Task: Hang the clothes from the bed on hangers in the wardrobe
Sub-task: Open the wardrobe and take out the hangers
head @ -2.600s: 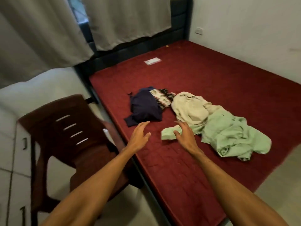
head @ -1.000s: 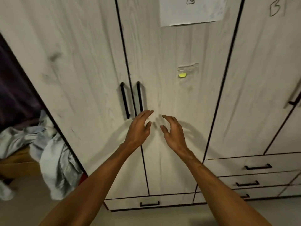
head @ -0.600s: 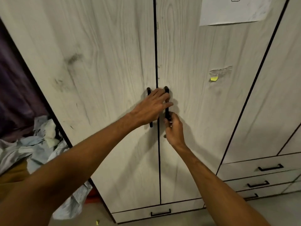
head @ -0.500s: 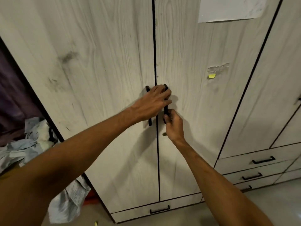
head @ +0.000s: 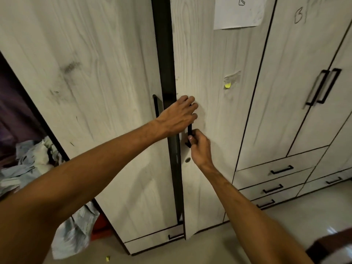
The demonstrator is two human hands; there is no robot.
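Note:
A pale wood-grain wardrobe fills the head view. Its right door [head: 209, 63] stands slightly ajar, with a dark gap [head: 164, 54] between it and the left door [head: 114, 73]. My left hand [head: 179, 117] curls over the upper part of the right door's black handle [head: 189, 130]. My right hand [head: 200, 147] grips the lower end of that same handle. The left door's handle [head: 156, 105] is free. The inside of the wardrobe is too dark to make out. No bed clothes or hangers are in view.
A heap of pale cloth [head: 28, 164] spills from an open section at the far left. Drawers [head: 282, 169] and another pair of doors with handles [head: 323, 86] are to the right. A dark chair corner [head: 331, 246] shows at the bottom right.
I turned from the bed to the wardrobe and both hands took hold at the middle handles. In the last half second the right door has swung out, opening a dark gap.

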